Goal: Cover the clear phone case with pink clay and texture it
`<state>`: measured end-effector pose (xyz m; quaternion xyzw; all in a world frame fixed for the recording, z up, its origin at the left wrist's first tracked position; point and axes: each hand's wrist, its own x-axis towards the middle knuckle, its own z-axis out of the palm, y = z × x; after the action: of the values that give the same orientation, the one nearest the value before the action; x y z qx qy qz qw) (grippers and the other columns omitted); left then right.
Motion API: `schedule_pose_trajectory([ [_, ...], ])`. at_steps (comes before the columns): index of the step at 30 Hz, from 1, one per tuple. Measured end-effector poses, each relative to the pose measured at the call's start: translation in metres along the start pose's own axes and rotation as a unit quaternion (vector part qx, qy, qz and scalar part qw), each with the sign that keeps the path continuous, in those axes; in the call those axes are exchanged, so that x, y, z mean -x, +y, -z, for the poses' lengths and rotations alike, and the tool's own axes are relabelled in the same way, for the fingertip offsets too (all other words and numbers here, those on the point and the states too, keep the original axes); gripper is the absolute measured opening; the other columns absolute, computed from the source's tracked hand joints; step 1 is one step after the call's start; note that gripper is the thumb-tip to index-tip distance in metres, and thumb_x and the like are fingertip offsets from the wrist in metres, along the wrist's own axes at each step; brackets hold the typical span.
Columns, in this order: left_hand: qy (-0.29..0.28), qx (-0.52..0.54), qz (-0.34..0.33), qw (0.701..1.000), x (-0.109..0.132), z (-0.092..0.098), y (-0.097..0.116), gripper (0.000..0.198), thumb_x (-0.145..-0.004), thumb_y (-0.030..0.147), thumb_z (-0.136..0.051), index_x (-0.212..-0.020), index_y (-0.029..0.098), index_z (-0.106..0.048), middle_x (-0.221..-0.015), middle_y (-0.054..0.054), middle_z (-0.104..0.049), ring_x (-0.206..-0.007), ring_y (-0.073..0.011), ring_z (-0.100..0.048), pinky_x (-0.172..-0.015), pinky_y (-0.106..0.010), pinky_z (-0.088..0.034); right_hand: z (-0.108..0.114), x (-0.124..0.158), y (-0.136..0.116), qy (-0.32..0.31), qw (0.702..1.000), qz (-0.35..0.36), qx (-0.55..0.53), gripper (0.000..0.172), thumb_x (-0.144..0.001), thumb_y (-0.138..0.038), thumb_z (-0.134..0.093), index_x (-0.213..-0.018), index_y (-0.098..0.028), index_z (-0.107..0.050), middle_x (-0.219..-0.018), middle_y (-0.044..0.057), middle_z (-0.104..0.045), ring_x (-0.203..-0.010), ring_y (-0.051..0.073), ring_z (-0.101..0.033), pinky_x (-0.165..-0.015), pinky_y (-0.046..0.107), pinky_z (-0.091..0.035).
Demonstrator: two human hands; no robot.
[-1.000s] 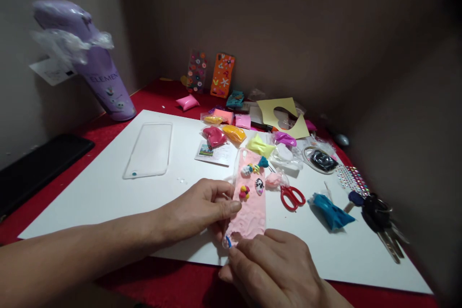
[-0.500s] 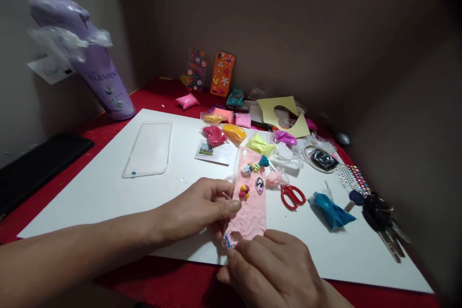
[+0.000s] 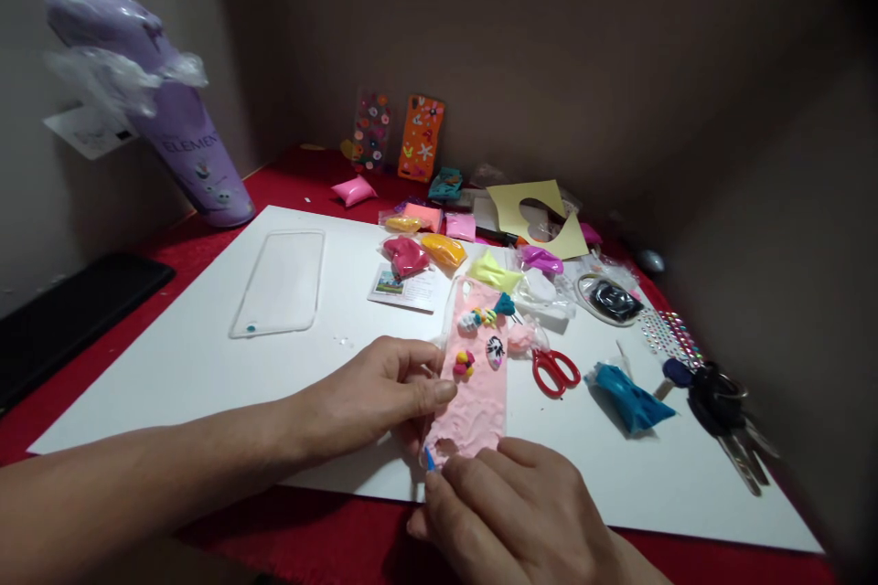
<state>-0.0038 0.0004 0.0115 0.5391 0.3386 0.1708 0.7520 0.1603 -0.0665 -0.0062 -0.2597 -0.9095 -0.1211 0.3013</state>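
Left of the lumpy pink case (image 3: 472,411) my left grip (image 3: 390,388) is pinching, a purple bottle (image 3: 185,132) is showing "ELEMENT"; my right grip (image 3: 514,503) is clasping a slim blue piece (image 3: 430,459).

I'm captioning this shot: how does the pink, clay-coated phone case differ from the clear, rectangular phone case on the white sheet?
The pink case is bumpy, with raised decorations; the clear case is see-through, with a small teal spot near one corner. The left hand holds the pink case, while the clear case lies on the white sheet, untouched. Both are oblong.
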Motion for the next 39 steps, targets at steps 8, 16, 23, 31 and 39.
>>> schedule_pose_trajectory([
  [8,0.004,-0.011,0.001,1.000,-0.0008,0.0000,0.0012,0.028,-0.081,0.040,-0.057,-0.083,0.012,-0.056,-0.063,0.002,-0.051,-0.056,-0.0098,-0.046,-0.055,-0.024,-0.036,-0.0013,0.0025,-0.0002,-0.014,1.000,0.012,0.014,0.007,-0.076,-0.010,-0.062,-0.083,-0.010,-0.063,-0.052,-0.002,-0.057,-0.041,0.011,-0.046,-0.037,0.028,-0.025],
  [16,0.000,-0.008,0.001,1.000,-0.0011,0.0000,0.0019,0.027,-0.081,0.040,-0.057,-0.083,0.013,-0.056,-0.063,0.002,-0.051,-0.057,-0.0099,-0.046,-0.056,-0.024,-0.036,-0.0020,0.0023,-0.0006,-0.014,1.000,0.004,0.008,0.010,-0.076,-0.009,-0.062,-0.085,-0.010,-0.064,-0.053,-0.001,-0.057,-0.043,0.011,-0.045,-0.038,0.028,-0.026],
  [23,0.000,-0.018,-0.004,1.000,-0.0006,-0.0002,0.0024,0.028,-0.081,0.040,-0.057,-0.080,0.013,-0.054,-0.062,0.002,-0.050,-0.056,-0.0098,-0.045,-0.055,-0.024,-0.035,-0.0018,0.0037,0.0003,-0.025,1.000,0.008,-0.004,0.009,-0.076,-0.010,-0.063,-0.085,-0.010,-0.064,-0.053,-0.002,-0.055,-0.044,0.011,-0.044,-0.038,0.028,-0.024],
  [31,0.003,-0.021,-0.009,1.000,-0.0003,0.0006,-0.0007,0.028,-0.081,0.041,-0.057,-0.079,0.013,-0.054,-0.062,0.002,-0.050,-0.055,-0.0095,-0.045,-0.053,-0.022,-0.035,-0.0001,0.0021,0.0011,-0.020,1.000,0.012,0.007,0.006,-0.077,-0.011,-0.063,-0.083,-0.011,-0.063,-0.051,-0.003,-0.053,-0.043,0.010,-0.043,-0.038,0.027,-0.025],
  [39,0.016,0.000,-0.023,1.000,-0.0013,0.0018,-0.0022,0.026,-0.083,0.038,-0.053,-0.081,0.013,-0.054,-0.066,-0.002,-0.056,-0.057,-0.0120,-0.052,-0.055,-0.025,-0.041,-0.0009,0.0033,0.0034,0.031,0.999,-0.016,-0.019,0.005,-0.079,-0.014,-0.063,-0.081,-0.010,-0.063,-0.054,0.000,-0.060,-0.043,0.009,-0.050,-0.038,0.024,-0.033],
])
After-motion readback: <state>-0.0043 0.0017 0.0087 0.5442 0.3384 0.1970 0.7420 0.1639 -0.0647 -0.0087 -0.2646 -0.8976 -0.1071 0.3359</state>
